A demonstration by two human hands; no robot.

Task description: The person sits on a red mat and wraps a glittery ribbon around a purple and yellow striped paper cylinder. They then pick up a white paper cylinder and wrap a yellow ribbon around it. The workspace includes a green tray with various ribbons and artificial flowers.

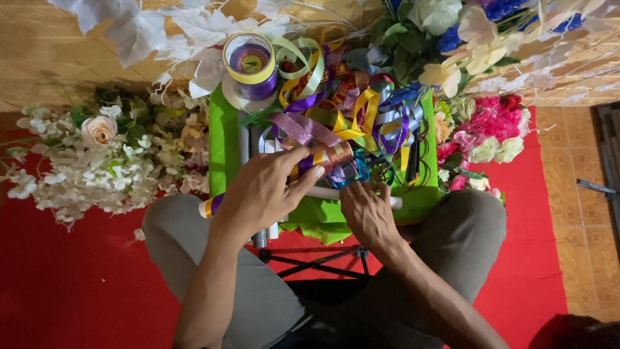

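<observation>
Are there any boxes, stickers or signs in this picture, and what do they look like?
No boxes, signs or screens.
Only one label: a small round yellow-green sticker in the middle of the ribbon spool, top centre on the green cloth; the spool is a ring wound with yellow and purple ribbon.

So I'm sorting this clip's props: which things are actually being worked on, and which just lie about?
In hand:
left hand on glittery copper ribbon
right hand at white plastic tube
tangled coloured satin ribbons

Lying about:
purple-and-yellow ribbon spool
white artificial blossom spray
pink fabric flowers
red carpet
</observation>
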